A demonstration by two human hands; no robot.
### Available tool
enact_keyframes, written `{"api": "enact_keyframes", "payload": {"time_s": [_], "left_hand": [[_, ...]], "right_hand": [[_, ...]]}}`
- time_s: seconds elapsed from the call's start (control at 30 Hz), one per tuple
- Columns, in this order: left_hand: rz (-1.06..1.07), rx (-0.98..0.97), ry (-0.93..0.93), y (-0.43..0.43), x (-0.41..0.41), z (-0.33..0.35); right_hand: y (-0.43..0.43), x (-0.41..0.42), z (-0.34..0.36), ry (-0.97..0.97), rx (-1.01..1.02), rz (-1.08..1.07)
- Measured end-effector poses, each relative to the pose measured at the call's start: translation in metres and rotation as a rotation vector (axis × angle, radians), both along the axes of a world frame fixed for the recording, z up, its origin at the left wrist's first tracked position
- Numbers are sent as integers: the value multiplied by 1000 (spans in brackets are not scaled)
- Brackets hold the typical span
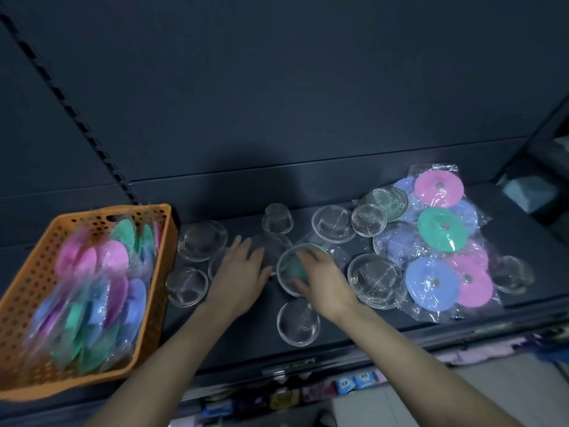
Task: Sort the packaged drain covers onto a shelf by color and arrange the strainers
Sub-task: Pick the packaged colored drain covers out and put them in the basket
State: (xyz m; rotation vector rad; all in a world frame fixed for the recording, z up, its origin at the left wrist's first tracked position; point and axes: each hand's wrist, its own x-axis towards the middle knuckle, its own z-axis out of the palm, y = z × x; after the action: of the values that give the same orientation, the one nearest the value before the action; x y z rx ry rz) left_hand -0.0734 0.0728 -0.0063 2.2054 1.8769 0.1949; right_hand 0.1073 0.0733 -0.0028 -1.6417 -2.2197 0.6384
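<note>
Green cover in hand at the shelf

My right grip (320,278) curled round a green drain cover (289,268) on the shelf (252,334) among mesh strainers (374,280); my left grip (238,272) lay flat, released. The labels (348,385) below were too blurred to read.

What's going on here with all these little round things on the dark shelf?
A person is sorting stock with bare hands. The right hand grips a green round drain cover; the left hand rests open beside it on the dark shelf. Round metal mesh strainers sit scattered around. More pink, green and blue packaged covers lie piled at right and fill the orange plastic basket at left.
</note>
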Motion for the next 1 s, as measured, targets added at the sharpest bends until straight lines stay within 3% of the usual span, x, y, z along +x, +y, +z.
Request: {"api": "enact_keyframes", "payload": {"time_s": [0.13, 0.37, 0.57, 0.73, 0.87, 1.0], "left_hand": [[-111, 110, -232, -4, 24, 9], [-119, 29, -282, 18, 66, 7], [-43, -209, -78, 65, 97, 0], [115, -279, 5, 88, 114, -1], [178, -199, -126, 95, 112, 0], [230, 29, -425, 90, 110, 2]], "right_hand": [[12, 3, 0, -21, -50, 48], [18, 83, 16, -61, 104, -156], [16, 121, 13, -126, 104, -138], [11, 155, 3, -143, 188, -88], [5, 174, -8, -187, 278, -17], [2, 178, -10, -297, 232, 21]]}}
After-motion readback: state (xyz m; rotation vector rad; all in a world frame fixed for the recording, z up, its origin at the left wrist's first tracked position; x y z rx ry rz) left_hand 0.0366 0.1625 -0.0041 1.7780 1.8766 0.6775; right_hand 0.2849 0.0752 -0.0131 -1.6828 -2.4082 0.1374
